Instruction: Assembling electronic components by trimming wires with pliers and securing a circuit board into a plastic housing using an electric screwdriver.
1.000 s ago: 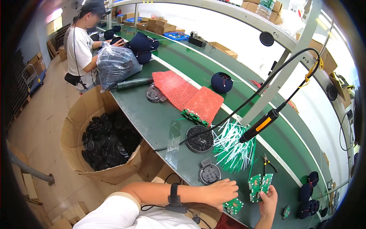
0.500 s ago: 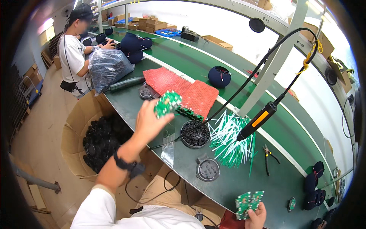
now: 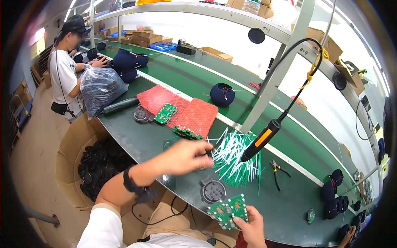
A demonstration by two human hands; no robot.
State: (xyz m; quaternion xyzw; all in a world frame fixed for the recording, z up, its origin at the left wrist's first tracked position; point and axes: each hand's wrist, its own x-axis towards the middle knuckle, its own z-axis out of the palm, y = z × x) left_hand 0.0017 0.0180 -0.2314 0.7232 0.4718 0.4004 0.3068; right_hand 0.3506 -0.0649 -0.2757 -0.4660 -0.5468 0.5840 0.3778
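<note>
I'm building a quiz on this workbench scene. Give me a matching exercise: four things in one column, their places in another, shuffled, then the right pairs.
Things:
1. green circuit boards
2. single green board
3. pliers
4. orange-handled tool

Places:
A. hanging on a cable above the white ties
B. on the red bubble wrap
C. in the right hand
D. lying on the green bench, right of the ties

Pairs: 1-C, 2-B, 3-D, 4-A

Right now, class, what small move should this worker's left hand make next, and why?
Probably reach back to the green circuit boards fanned in the right hand and take one. The left hand looks empty over the bench near the white cable ties, while one board lies on the red bubble wrap.
</note>
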